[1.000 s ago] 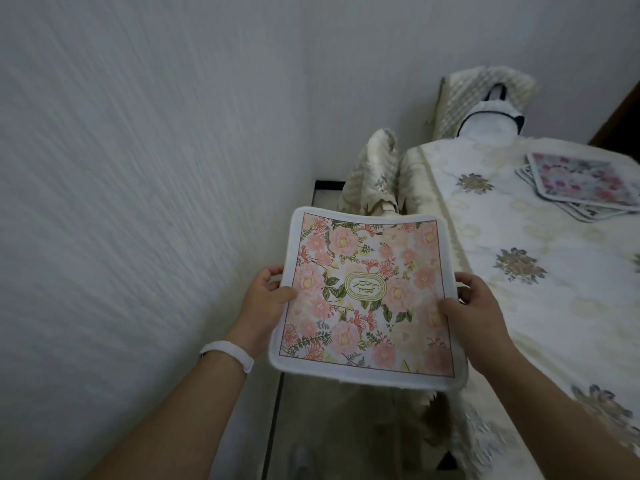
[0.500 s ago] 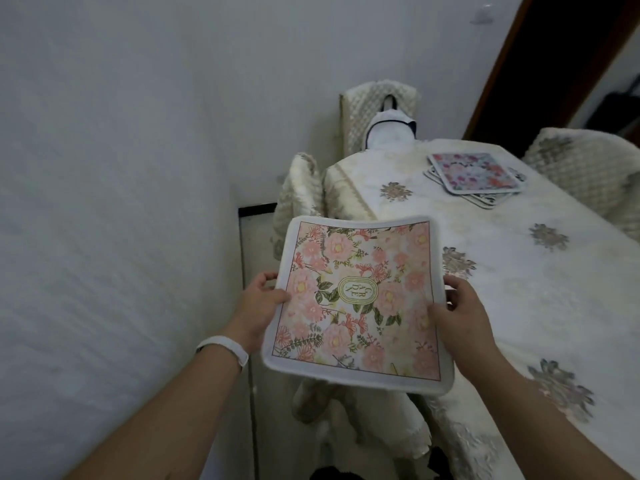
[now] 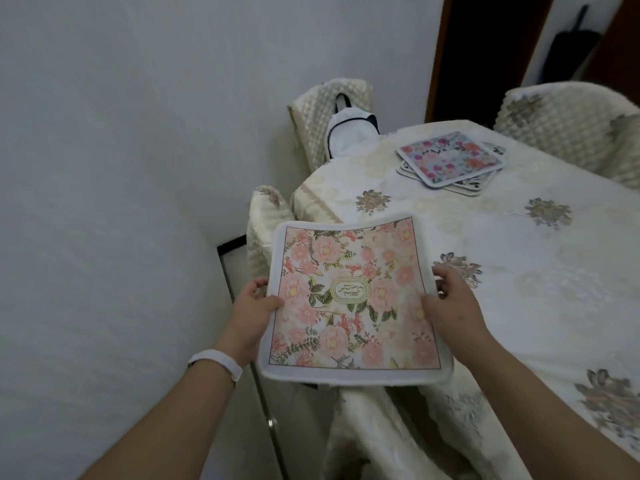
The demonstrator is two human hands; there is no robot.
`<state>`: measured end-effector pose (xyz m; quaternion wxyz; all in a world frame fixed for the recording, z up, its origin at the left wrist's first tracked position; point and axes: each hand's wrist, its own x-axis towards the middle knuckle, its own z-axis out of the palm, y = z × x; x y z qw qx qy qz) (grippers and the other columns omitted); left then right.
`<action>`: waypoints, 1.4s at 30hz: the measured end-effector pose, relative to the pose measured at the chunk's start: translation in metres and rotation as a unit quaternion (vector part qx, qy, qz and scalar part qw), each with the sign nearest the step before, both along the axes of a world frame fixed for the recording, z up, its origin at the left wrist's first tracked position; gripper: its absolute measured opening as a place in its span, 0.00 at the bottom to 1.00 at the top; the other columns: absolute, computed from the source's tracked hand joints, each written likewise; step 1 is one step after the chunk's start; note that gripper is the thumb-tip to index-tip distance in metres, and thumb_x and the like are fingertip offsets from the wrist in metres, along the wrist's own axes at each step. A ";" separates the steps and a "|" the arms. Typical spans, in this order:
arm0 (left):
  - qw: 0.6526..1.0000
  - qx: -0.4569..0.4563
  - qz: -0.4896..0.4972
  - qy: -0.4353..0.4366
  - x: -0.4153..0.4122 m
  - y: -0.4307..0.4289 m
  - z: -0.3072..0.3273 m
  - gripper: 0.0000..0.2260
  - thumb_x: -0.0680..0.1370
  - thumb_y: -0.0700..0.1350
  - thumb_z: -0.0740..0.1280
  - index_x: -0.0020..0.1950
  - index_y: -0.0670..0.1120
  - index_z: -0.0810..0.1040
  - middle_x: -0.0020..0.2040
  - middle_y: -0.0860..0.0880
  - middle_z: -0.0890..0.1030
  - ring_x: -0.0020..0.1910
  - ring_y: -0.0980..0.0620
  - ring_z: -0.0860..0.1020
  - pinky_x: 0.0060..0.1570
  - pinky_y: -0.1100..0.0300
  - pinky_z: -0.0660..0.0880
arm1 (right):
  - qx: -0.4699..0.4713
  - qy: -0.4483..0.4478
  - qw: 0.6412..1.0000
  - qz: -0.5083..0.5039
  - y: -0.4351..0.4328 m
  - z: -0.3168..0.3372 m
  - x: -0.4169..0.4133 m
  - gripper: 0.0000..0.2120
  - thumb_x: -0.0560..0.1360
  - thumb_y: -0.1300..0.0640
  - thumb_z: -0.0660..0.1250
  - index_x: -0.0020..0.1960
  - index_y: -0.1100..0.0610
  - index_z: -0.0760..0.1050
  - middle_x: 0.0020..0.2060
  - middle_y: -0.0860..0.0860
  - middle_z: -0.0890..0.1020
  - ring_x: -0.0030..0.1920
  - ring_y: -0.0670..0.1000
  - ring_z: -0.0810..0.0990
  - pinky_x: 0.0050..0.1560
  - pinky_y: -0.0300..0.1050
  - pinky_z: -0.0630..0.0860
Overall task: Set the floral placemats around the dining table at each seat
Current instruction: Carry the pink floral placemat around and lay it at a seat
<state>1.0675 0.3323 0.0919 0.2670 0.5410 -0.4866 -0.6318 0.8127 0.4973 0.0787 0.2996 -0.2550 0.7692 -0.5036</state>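
Observation:
I hold a square pink floral placemat [image 3: 353,299] with a white border flat in the air, over the near left edge of the dining table [image 3: 540,271]. My left hand [image 3: 251,313] grips its left edge and my right hand [image 3: 450,306] grips its right edge. The table wears a cream cloth with embroidered flowers. A stack of several more floral placemats [image 3: 450,161] lies at the table's far end.
A white wall [image 3: 121,202] runs close on the left, leaving a narrow floor strip. Cream-covered chairs stand at the left side [image 3: 265,220], the far end [image 3: 322,109] with a white bag [image 3: 349,136] on it, and the right [image 3: 568,123]. A dark doorway [image 3: 485,53] lies beyond.
The view has swung right, so more of the table, the right chair and the doorway show. The placemat has moved a little toward the table, still held by both hands.

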 end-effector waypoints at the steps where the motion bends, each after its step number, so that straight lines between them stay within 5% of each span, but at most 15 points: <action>1: 1.000 0.000 -0.008 0.001 -0.007 -0.005 0.002 0.15 0.77 0.32 0.65 0.61 0.44 0.70 0.53 0.38 0.81 0.44 0.36 0.83 0.40 0.43 0.81 | -0.003 -0.002 1.000 -0.008 -0.003 0.000 -0.004 0.16 0.76 0.61 0.64 0.60 0.46 0.72 0.48 0.47 0.80 0.41 0.50 0.83 0.40 0.50 0.81; 10: 0.994 0.054 -0.090 -0.016 -0.082 -0.029 -0.021 0.10 0.77 0.33 0.65 0.53 0.46 0.73 0.52 0.34 0.82 0.47 0.31 0.81 0.48 0.30 0.77 | 0.011 -0.002 0.994 -0.112 0.025 -0.003 -0.039 0.17 0.76 0.62 0.64 0.61 0.45 0.70 0.47 0.44 0.79 0.43 0.46 0.81 0.38 0.43 0.78; 16: 0.984 0.042 -0.162 -0.053 -0.123 -0.065 -0.033 0.10 0.76 0.33 0.65 0.55 0.45 0.75 0.54 0.36 0.81 0.48 0.33 0.82 0.48 0.35 0.78 | 0.033 -0.038 0.980 -0.194 0.013 -0.030 -0.046 0.15 0.77 0.62 0.63 0.60 0.46 0.70 0.49 0.47 0.80 0.44 0.49 0.82 0.41 0.47 0.80; 20: 0.963 -0.060 -0.245 -0.091 -0.147 -0.107 -0.034 0.09 0.78 0.34 0.64 0.55 0.46 0.73 0.50 0.44 0.82 0.43 0.43 0.83 0.40 0.47 0.81 | 0.043 -0.060 0.969 -0.236 -0.025 -0.052 -0.044 0.16 0.76 0.63 0.64 0.60 0.47 0.71 0.49 0.47 0.80 0.44 0.48 0.82 0.40 0.45 0.79; 23: 0.942 -0.117 -0.293 -0.116 -0.166 -0.158 -0.032 0.11 0.78 0.37 0.65 0.52 0.53 0.72 0.46 0.45 0.83 0.43 0.38 0.82 0.44 0.40 0.80 | 0.034 -0.070 0.957 -0.279 -0.066 -0.056 -0.047 0.16 0.76 0.64 0.64 0.59 0.47 0.71 0.48 0.46 0.80 0.43 0.47 0.82 0.39 0.45 0.78; 29: 0.940 -0.073 -0.323 -0.083 -0.199 -0.259 -0.046 0.12 0.77 0.32 0.64 0.57 0.46 0.71 0.44 0.45 0.82 0.34 0.47 0.80 0.32 0.56 0.79 | 0.037 -0.058 0.939 -0.336 -0.145 -0.057 -0.043 0.17 0.75 0.65 0.63 0.57 0.46 0.72 0.49 0.48 0.82 0.44 0.53 0.83 0.45 0.55 0.81; 42: 0.931 -0.023 -0.361 -0.041 -0.201 -0.362 -0.058 0.12 0.78 0.33 0.64 0.58 0.46 0.72 0.47 0.44 0.81 0.36 0.47 0.79 0.34 0.53 0.77 | 0.054 -0.030 0.922 -0.382 -0.233 -0.039 -0.026 0.17 0.75 0.65 0.64 0.59 0.47 0.72 0.46 0.49 0.82 0.43 0.52 0.83 0.47 0.58 0.82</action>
